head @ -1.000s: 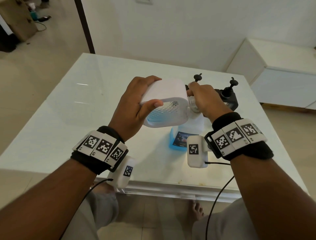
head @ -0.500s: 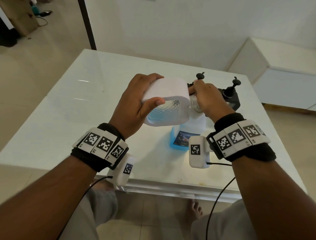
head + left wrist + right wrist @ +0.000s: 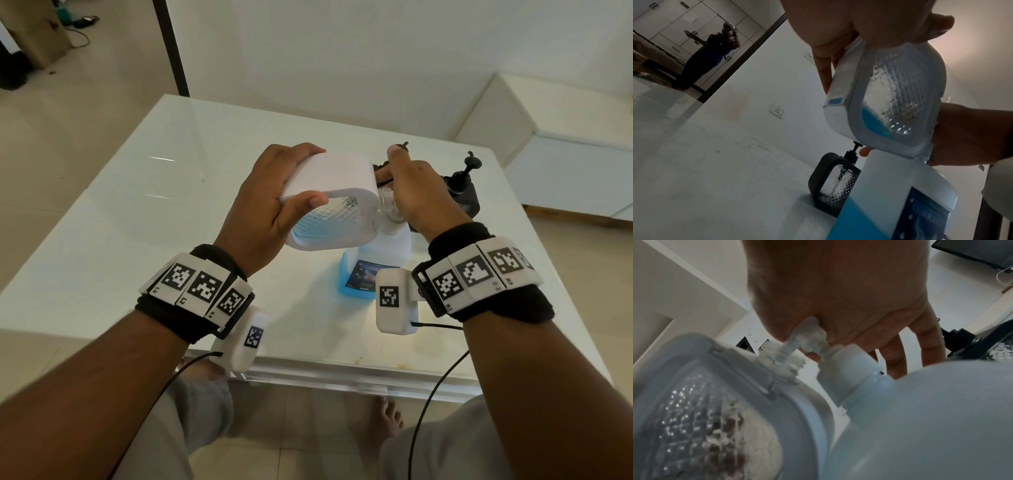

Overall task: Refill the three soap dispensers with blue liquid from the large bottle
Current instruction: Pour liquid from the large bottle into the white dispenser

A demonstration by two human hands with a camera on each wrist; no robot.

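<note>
My left hand (image 3: 267,205) grips a white soap dispenser (image 3: 335,192), tipped on its side above the table, its neck pointing right. A little blue liquid lies in its low corner (image 3: 875,120). My right hand (image 3: 418,192) closes round the white pump head (image 3: 809,335) at the neck; its tube still runs into the threaded opening. The large bottle (image 3: 363,277), partly full of blue liquid, stands capped right under both hands. A black dispenser (image 3: 462,195) stands behind my right hand; another is mostly hidden by it, with only its pump tip (image 3: 404,145) showing.
The white glass table (image 3: 137,222) stretches bare to the left and far side. A low white cabinet (image 3: 565,154) stands beyond the table's right edge. Cables hang from both wrist units near the front edge.
My right hand has turned a little at the pump head, its thumb now pointing up. The white dispenser stays tipped in my left hand.
</note>
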